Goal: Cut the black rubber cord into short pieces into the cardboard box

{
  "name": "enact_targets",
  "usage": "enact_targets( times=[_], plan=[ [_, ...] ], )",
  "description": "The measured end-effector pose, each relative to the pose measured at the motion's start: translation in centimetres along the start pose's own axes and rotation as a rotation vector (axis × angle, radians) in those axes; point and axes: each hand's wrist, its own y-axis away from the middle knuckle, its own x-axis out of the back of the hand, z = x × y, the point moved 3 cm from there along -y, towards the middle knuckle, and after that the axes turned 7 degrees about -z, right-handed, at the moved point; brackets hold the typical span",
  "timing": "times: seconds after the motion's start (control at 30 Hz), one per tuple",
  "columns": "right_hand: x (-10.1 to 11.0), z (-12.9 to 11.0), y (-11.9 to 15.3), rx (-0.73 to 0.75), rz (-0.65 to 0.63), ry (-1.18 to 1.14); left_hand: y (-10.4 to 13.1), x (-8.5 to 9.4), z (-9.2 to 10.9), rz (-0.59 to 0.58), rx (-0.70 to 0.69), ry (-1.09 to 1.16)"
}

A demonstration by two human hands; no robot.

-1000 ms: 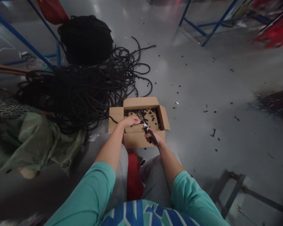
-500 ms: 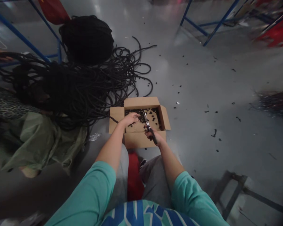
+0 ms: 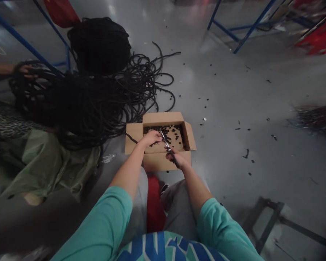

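The right hand [image 3: 180, 159] grips black-handled, silver-bladed scissors [image 3: 167, 147]; the left hand [image 3: 152, 137] holds black cord [image 3: 130, 137].

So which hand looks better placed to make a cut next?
Probably the right hand: it grips the scissors, with the blades angled over the open cardboard box. The left hand, close to the blades, appears to hold the black cord, so it seems better suited to steadying.
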Motion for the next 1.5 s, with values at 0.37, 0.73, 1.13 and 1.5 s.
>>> enact_targets(
  times=[0.37,0.73,1.13,1.5],
  plan=[
    [0.2,0.3,-0.3,-0.048,0.062,-0.036,0.3,-0.1,0.7,0.024,0.009,-0.053],
    [-0.1,-0.1,0.0,-0.045,0.082,-0.093,0.1,0.7,0.5,0.048,-0.065,-0.122],
    [0.2,-0.3,0.2,0.024,0.035,-0.044,0.3,0.0,0.7,-0.045,-0.007,-0.182],
    [-0.1,0.1,-0.2,-0.057,0.070,-0.111,0.1,0.6,0.3,-0.001,-0.031,-0.217]
  ],
)
